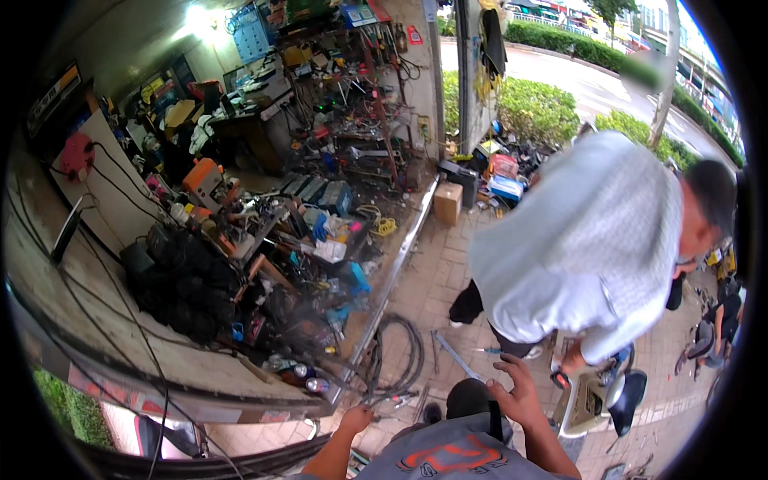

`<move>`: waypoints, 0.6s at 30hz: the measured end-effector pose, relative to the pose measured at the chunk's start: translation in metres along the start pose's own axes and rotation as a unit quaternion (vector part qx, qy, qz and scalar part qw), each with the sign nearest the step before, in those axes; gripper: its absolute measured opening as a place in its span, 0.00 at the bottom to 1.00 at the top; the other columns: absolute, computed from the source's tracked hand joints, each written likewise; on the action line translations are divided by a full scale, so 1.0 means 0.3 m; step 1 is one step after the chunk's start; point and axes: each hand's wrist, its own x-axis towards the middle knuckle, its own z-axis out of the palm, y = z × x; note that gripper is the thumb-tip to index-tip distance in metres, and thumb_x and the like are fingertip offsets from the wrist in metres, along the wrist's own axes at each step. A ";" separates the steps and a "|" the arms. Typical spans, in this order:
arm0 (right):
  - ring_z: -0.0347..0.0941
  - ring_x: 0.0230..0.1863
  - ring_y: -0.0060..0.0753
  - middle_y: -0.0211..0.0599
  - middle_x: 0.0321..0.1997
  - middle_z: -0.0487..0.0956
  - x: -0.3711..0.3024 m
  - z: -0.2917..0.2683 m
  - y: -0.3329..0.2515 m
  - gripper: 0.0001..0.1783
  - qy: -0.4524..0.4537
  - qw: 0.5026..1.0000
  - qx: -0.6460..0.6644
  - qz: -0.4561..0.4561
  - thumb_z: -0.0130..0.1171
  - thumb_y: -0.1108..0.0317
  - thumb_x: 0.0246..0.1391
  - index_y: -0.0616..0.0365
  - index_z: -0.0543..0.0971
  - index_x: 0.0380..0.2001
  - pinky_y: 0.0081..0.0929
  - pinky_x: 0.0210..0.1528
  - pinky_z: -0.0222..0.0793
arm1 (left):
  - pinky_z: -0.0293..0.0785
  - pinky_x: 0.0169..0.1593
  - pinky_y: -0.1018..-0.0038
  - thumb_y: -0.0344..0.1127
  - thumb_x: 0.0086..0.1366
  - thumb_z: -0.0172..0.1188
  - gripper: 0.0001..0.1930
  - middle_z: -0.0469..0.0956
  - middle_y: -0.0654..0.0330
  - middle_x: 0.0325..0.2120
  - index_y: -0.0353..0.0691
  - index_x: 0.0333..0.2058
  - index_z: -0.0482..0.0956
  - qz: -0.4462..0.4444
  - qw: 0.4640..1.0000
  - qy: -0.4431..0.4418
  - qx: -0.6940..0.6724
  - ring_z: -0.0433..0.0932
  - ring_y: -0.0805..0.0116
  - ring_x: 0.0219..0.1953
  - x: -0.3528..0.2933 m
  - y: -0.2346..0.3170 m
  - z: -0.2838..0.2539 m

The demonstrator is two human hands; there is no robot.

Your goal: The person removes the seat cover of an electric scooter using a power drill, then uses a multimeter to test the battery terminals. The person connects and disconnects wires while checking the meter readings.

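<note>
My left hand [357,418] is low in the view, its fingers curled closed beside a coil of thick black hose [419,352]; whatever is inside the fist is hidden. To the right, my right hand [520,391] is raised over the paving, fingers bent and apart, with nothing seen in it. Next to it are a dark rounded shape [468,398], perhaps my knee, and a black strap [495,420]. Beyond my hands, a long grey metal bar [456,354] and a thin blue-handled tool [488,350] lie on the bricks.
A person in a white shirt [576,240] bends over close on the right, a hand near a beige crate [588,408] and a black saddle [630,402]. A metal door sill [400,264] borders the cluttered shop at left. A cardboard box [449,203] stands farther off. Cables [120,320] hang at left.
</note>
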 end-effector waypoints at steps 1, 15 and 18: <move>0.65 0.57 0.56 0.56 0.54 0.70 0.091 0.020 0.015 0.21 -0.004 1.000 -0.003 -0.010 0.64 0.65 0.46 0.62 0.76 0.44 0.42 0.58 0.61 | 0.73 0.45 0.59 0.48 0.60 0.51 0.19 0.79 0.46 0.36 0.39 0.37 0.80 -0.012 0.999 0.031 -0.014 0.77 0.46 0.41 0.054 0.020 -0.031; 0.73 0.51 0.43 0.48 0.52 0.75 1.556 0.431 0.514 0.20 -0.031 0.997 0.014 0.063 0.63 0.62 0.48 0.63 0.78 0.43 0.32 0.50 0.68 | 0.75 0.45 0.67 0.47 0.60 0.57 0.20 0.80 0.47 0.36 0.37 0.44 0.79 -0.128 0.981 0.104 -0.105 0.80 0.55 0.41 0.961 0.089 -0.411; 0.75 0.46 0.47 0.53 0.41 0.79 1.985 0.549 0.468 0.20 -0.074 0.995 0.026 0.053 0.61 0.62 0.48 0.65 0.80 0.40 0.35 0.50 0.69 | 0.74 0.45 0.65 0.46 0.60 0.54 0.19 0.80 0.48 0.36 0.37 0.42 0.79 -0.151 0.980 0.100 -0.082 0.80 0.54 0.41 1.076 -0.027 -0.389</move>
